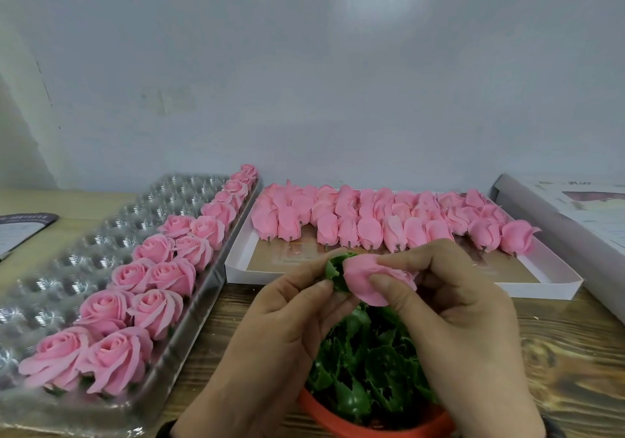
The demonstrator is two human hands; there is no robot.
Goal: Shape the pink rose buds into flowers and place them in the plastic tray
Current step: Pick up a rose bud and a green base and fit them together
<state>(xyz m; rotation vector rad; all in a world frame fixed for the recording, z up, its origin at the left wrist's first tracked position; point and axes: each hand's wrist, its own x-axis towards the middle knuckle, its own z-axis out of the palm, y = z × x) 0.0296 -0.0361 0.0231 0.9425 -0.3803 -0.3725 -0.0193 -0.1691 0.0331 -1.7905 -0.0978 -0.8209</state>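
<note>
A pink rose bud with a green calyx at its base is held in the middle, above the table. My left hand pinches the calyx end. My right hand pinches the bud's petals between thumb and fingers. The clear plastic tray lies at left, with several shaped pink roses in two rows along its right side. Several unshaped pink buds lie in rows in a white cardboard box behind my hands.
A red bowl of green calyx pieces sits right under my hands on the wooden table. A printed box lid lies at far right, a dark card at far left. A wall stands close behind.
</note>
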